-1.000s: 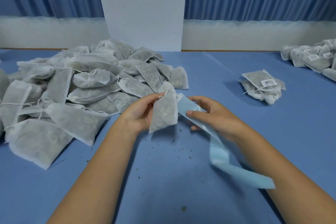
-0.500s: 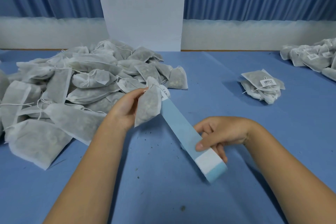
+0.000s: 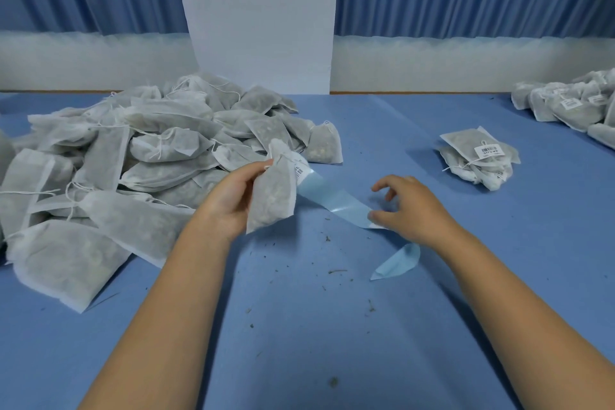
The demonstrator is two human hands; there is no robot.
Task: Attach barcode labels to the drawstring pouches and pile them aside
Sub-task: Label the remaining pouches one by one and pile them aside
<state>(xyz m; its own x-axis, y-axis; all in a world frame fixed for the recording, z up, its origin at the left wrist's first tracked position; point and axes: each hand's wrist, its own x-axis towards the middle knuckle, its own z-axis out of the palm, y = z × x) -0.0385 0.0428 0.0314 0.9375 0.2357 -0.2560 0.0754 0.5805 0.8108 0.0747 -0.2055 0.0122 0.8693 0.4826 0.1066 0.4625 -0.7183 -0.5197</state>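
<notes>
White mesh drawstring pouch [image 3: 271, 191], filled with dark bits, gripped near-upright by the left hand [image 3: 233, 200] above the table. Barcode label [image 3: 300, 171] stuck at its upper right edge. Pale blue backing strip [image 3: 336, 198] stretched from that label down to the right hand [image 3: 412, 206], held under the thumb, loose end curled on the table. Unlabelled pouches [image 3: 149, 156] heaped at left. Small labelled pile [image 3: 479, 156] lay at right, barcode up; larger labelled pile [image 3: 572, 103] at far right.

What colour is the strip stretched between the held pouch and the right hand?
The strip is light blue and slightly glossy; the head view shows it.
</notes>
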